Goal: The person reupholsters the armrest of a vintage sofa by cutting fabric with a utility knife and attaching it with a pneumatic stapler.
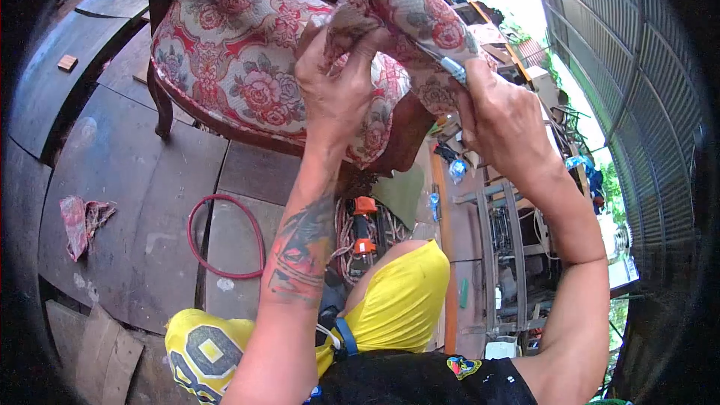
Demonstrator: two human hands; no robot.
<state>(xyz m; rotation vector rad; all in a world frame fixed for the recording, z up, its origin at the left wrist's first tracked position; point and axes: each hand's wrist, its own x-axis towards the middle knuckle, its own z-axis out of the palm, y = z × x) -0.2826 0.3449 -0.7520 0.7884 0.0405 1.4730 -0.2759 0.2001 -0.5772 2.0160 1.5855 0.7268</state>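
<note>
A chair seat covered in floral fabric [232, 67], on a dark wooden frame, stands in front of me. Above its right side, a bunched flap of the same floral cloth [442, 22] is raised. My left hand [337, 79] pinches that cloth between thumb and fingers. On the right, my right hand [510, 116] is closed around a slim tool [453, 69] with a blue-and-white part and a thin dark shaft lying against the cloth. Its exact kind I cannot tell, as the fingers hide the rest.
A red looped cord [193, 229] and a crumpled cloth scrap [77, 225] lie on the floor boards. Near my knees is an orange-and-black tool [365, 225] among coiled cords. To the right stands a metal frame [510, 255], beside a corrugated wall [622, 67]. A small wood block [67, 63] lies far left.
</note>
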